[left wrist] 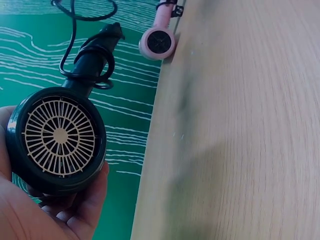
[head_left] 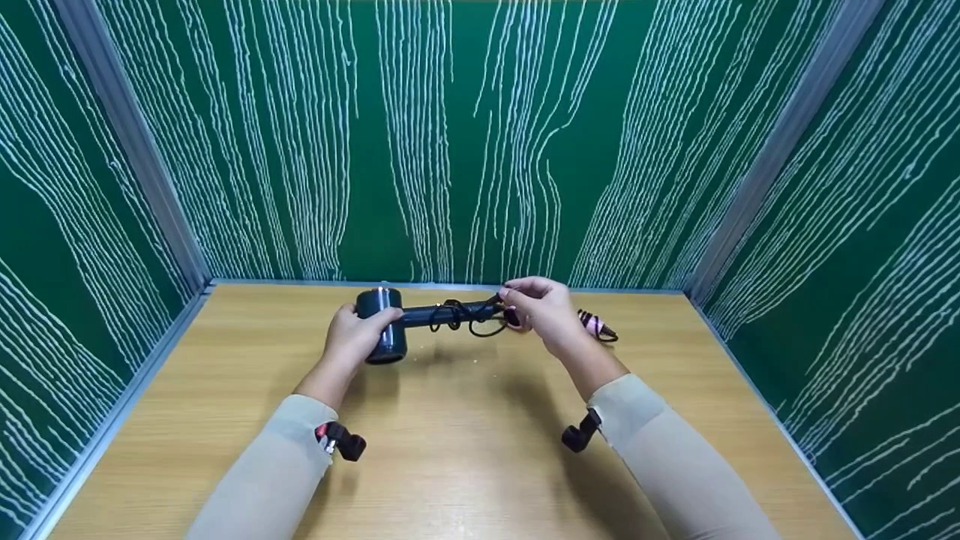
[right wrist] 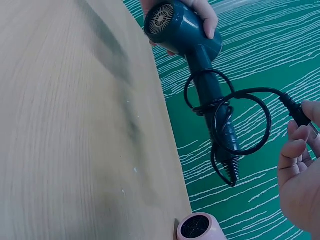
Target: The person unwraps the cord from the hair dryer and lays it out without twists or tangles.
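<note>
A dark blue-green hair dryer (head_left: 388, 346) is held up above the table, its handle pointing right. My left hand (head_left: 352, 334) grips it round the barrel; the left wrist view shows the round vented end (left wrist: 60, 135) facing that camera. Black cord (right wrist: 209, 107) is looped loosely around the handle. In the right wrist view, my right hand (right wrist: 302, 175) pinches the plug (right wrist: 299, 114) at the cord's end between thumb and fingers. A pink hair dryer (head_left: 598, 325) with cord wound on it lies on the table behind my right hand, which partly hides it.
The wooden table (head_left: 450, 450) ends at green panels (head_left: 375, 187) with white wavy lines at the back and sides. Grey metal posts (head_left: 780, 150) stand at the corners. A few small white specks lie on the tabletop below the dryer.
</note>
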Demonstrator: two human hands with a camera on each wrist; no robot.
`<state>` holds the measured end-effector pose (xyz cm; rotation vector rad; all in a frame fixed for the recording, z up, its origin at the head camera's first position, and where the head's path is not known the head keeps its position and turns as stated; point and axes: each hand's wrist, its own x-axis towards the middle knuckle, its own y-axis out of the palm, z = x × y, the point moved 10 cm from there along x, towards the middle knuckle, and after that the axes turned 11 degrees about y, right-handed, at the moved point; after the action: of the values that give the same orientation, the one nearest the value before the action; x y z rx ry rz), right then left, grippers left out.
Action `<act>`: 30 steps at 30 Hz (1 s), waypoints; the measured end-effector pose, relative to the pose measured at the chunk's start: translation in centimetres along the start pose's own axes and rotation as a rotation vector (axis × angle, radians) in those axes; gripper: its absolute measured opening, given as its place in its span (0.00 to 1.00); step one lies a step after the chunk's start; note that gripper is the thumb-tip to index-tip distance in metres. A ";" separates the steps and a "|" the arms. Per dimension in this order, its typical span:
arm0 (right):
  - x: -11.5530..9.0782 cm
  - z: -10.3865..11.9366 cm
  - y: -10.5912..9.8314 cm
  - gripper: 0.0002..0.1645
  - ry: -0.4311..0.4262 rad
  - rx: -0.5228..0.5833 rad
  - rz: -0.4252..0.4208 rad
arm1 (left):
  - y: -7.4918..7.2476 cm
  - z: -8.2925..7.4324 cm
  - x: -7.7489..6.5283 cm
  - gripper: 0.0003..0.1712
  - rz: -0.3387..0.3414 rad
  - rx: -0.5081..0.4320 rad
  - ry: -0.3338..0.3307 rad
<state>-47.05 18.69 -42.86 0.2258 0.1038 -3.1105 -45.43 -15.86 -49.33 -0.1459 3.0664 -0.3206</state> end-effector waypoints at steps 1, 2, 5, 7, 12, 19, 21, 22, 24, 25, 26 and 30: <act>0.0 -0.1 0.1 0.13 0.003 -0.002 0.003 | 0.0 0.0 0.0 0.60 0.000 -0.001 -0.002; 0.0 -0.2 0.1 0.13 0.006 -0.003 0.006 | 0.0 0.0 0.0 0.60 0.002 -0.002 -0.003; 0.1 -0.5 0.2 0.12 0.007 -0.004 0.020 | 0.0 -0.1 0.0 0.61 0.007 -0.008 -0.005; 0.1 -0.7 0.3 0.10 0.013 -0.013 0.026 | 0.1 -0.1 -0.1 0.61 0.010 -0.012 -0.010; 0.3 -1.7 0.5 0.10 0.016 -0.052 0.033 | 0.2 0.1 -0.3 0.63 0.010 -0.026 -0.026; 0.3 -2.8 0.7 0.10 0.008 -0.071 0.041 | 0.3 0.0 -0.3 0.62 0.006 -0.028 -0.031; 0.2 -3.1 0.8 0.07 0.009 -0.088 0.042 | 0.2 -0.2 -0.4 0.61 0.005 -0.034 -0.026; 0.2 -3.3 0.9 0.06 0.011 -0.091 0.046 | 0.2 -0.2 -0.4 0.61 0.005 -0.037 -0.022; 0.2 -3.6 1.0 0.04 0.017 -0.096 0.051 | 0.2 -0.5 -0.5 0.60 0.008 -0.044 -0.011; 0.2 -3.8 1.0 0.03 0.020 -0.095 0.054 | 0.2 -0.5 -0.6 0.60 0.009 -0.047 -0.007; 0.2 -3.9 1.1 0.03 0.019 -0.096 0.060 | 0.3 -0.6 -0.6 0.60 0.012 -0.050 -0.002; 0.2 -4.4 1.3 0.04 0.024 -0.083 0.081 | 0.5 -0.9 -0.7 0.61 0.018 -0.050 0.000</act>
<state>-46.57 17.72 -47.31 0.2585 0.2177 -3.0157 -44.80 -15.08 -48.56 -0.1198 3.0752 -0.2424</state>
